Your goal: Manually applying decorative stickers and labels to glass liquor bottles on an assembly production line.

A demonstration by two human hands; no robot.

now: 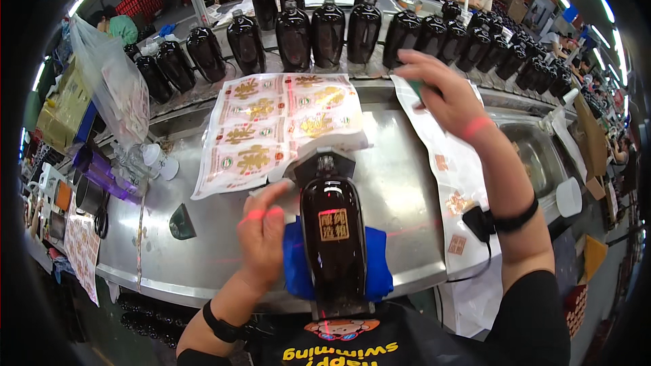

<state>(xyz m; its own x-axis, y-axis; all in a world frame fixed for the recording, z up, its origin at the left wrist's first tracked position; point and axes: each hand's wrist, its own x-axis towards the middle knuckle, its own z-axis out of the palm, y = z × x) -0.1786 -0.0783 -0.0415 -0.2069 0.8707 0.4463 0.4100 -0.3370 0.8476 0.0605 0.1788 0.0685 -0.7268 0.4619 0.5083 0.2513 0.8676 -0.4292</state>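
A dark glossy bottle [333,237] with a square gold label on its front lies in a cradle with blue padding [378,264], right before me. Beside its left shoulder is my left hand [263,237], index finger stretched toward the dark holder plate [344,165] by the neck; no object shows in it. My right hand [434,91] is raised at the far right, over the top of a long white label sheet [441,139]. A small dark green piece [416,88] is between its thumb and fingers, partly hidden. Thin red light lines cross both hands.
A sheet of gold and red labels [271,129] lies on the metal table [400,163]. A dark green flat piece [182,222] is at left. Dark bottles [328,34] line the back. A sink [532,152] sits at right, a white bottle [161,161] at left. Other people work beyond.
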